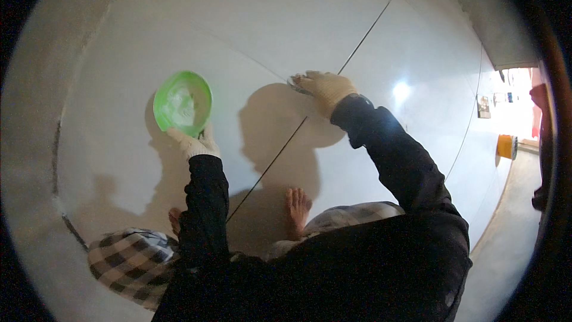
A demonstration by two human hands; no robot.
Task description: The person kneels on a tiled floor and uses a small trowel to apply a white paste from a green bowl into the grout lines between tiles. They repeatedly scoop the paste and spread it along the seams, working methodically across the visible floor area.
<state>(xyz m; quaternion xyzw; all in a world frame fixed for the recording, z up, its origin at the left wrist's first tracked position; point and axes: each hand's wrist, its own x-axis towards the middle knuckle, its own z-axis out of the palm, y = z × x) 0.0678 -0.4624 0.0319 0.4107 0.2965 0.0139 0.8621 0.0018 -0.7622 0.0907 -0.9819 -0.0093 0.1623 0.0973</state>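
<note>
My left hand (195, 142), in a cream knit glove, grips the near rim of a round green bowl (159, 107). A whitish paste or powder (186, 104) coats the bowl's inside. My right hand (326, 88), gloved alike, is low over the pale tiled floor (238, 30), where two joints cross. Its fingers close around a small greyish thing (296, 81) that shows only at the fingertips; its kind cannot be made out. A dark joint (268, 166) runs diagonally beneath that hand, and a fainter, pale joint (250, 56) meets it from the upper left.
My bare foot (296, 209) rests on the tiles close to the dark joint. Grey walls border the floor at left and upper right. Far right, a yellow-orange bucket (506, 146) lies near a bright doorway (518, 104), with a small boxy object (483, 107) beyond it.
</note>
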